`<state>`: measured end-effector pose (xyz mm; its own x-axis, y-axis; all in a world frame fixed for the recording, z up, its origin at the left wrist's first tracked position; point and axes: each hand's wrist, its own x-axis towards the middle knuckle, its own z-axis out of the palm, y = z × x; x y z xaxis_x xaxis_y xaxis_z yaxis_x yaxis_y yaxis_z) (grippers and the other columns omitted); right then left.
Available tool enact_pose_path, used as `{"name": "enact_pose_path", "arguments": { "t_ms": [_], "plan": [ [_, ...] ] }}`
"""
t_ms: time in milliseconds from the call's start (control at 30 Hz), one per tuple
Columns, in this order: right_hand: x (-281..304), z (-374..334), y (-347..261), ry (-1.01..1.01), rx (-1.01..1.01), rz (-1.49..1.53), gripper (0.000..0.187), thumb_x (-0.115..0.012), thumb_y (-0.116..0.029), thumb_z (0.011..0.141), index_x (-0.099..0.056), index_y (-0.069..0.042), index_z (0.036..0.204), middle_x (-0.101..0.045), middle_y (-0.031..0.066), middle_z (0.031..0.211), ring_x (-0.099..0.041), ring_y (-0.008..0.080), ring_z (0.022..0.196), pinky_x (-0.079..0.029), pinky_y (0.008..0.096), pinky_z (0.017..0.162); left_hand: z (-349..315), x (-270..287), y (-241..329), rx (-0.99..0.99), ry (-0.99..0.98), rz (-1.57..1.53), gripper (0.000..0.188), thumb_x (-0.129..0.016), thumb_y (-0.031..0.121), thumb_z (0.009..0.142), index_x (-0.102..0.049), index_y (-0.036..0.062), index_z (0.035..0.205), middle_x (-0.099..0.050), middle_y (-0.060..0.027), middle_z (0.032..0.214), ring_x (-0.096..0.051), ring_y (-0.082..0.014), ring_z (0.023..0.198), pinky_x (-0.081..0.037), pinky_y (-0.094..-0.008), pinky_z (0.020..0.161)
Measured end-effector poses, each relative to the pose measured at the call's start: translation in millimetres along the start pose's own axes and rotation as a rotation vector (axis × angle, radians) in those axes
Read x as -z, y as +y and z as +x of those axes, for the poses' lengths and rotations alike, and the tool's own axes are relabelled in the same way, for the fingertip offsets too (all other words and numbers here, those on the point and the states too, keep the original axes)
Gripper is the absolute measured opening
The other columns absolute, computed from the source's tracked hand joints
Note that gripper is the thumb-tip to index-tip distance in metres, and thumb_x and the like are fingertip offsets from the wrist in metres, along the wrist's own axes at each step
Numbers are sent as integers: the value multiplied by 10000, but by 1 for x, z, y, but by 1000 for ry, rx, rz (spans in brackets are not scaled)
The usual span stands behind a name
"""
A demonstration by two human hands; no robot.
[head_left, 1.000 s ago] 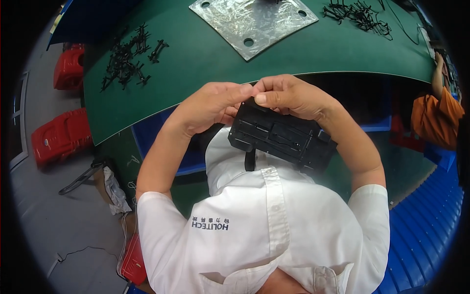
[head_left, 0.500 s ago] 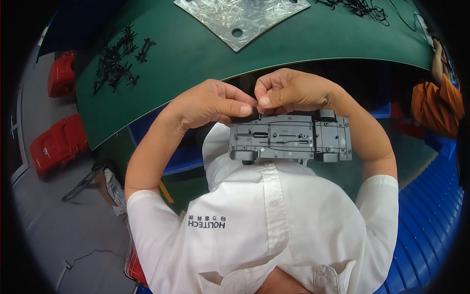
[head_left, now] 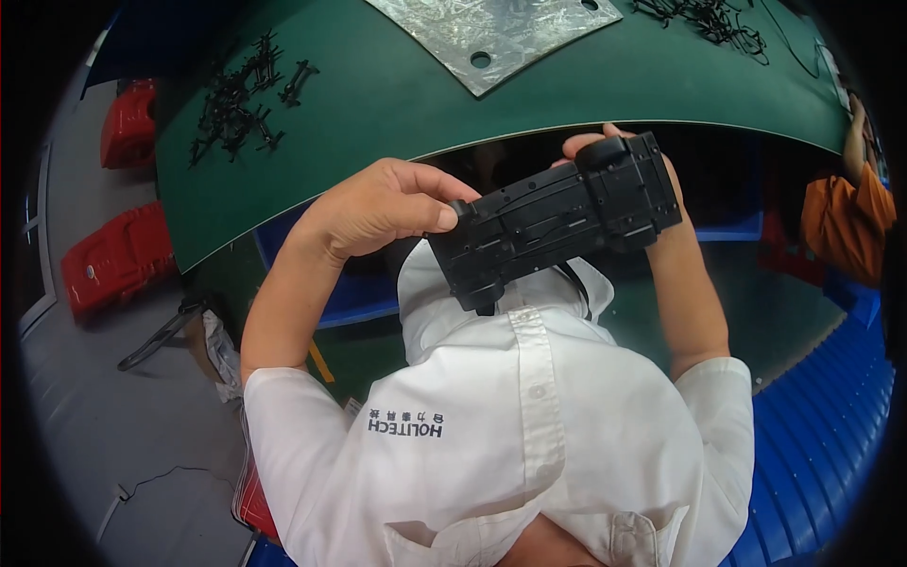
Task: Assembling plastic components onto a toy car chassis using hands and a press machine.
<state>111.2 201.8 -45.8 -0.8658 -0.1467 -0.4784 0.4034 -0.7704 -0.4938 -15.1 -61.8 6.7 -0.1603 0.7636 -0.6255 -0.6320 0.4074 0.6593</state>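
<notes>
A black plastic toy car chassis (head_left: 557, 219) is held up in front of my shirt, its underside with ribs and wheels facing up. It slants, the right end farther from me than the left. My left hand (head_left: 378, 210) pinches the left end by a wheel, thumb on top. My right hand (head_left: 588, 144) is at the far right end; its fingertips show past the far edge, while the palm and most fingers are hidden behind the chassis. The fingers appear curled round that end.
On the green table (head_left: 397, 109) lie a grey metal plate (head_left: 501, 38) with holes, a pile of black axle-like parts (head_left: 231, 99) at left and thin black parts (head_left: 709, 24) at right. Red cases (head_left: 118, 255) stand left. Another person's orange garment (head_left: 846, 227) shows at right.
The chassis has tilted, its right end swinging away from me. My right hand has left the spot beside my left fingers and moved right, behind the chassis end. My left hand stays at the left wheel.
</notes>
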Motion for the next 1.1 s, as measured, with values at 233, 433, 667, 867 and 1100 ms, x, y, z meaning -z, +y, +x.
{"name": "enact_pose_path", "arguments": {
  "t_ms": [233, 433, 667, 867, 1100],
  "plan": [
    [-8, -14, 32, -234, 36, -23, 424, -411, -238, 892, -475, 122, 1105, -558, 255, 1041, -603, 299, 898, -515, 365, 790, -3, 0, 2, -118, 135, -132, 339, -641, 54, 749, -559, -47, 1063, -636, -98, 914, -616, -139, 807, -498, -263, 766],
    [-41, -15, 47, -137, 175, -236, 443, -572, -142, 838, -433, 99, 1183, -534, 173, 1107, -564, 223, 989, -490, 336, 826, 3, -12, 0, -235, 223, -237, 323, -615, 50, 773, -534, -53, 1068, -626, -108, 924, -621, -154, 806, -513, -278, 748],
    [-62, -6, 54, 28, 398, -259, 406, -642, -68, 782, -500, 60, 1139, -577, 126, 1048, -570, 152, 937, -467, 286, 851, 14, -24, -2, -368, 333, -308, 362, -600, 41, 790, -493, -68, 1118, -617, -120, 953, -622, -160, 816, -518, -285, 751],
    [-54, -5, 55, 58, 423, -196, 411, -622, -22, 779, -486, 70, 1155, -581, 137, 1041, -574, 156, 931, -478, 275, 829, 15, -29, -5, -419, 336, -197, 345, -592, 80, 806, -506, -42, 1117, -602, -115, 1000, -614, -155, 865, -527, -294, 751],
    [-56, -6, 53, 103, 448, -156, 432, -616, -10, 780, -462, 74, 1174, -580, 155, 1041, -578, 154, 917, -488, 261, 808, 19, -30, -11, -420, 326, -246, 351, -585, 78, 806, -492, -45, 1121, -593, -118, 1014, -613, -152, 863, -524, -290, 752]
  ]
}}
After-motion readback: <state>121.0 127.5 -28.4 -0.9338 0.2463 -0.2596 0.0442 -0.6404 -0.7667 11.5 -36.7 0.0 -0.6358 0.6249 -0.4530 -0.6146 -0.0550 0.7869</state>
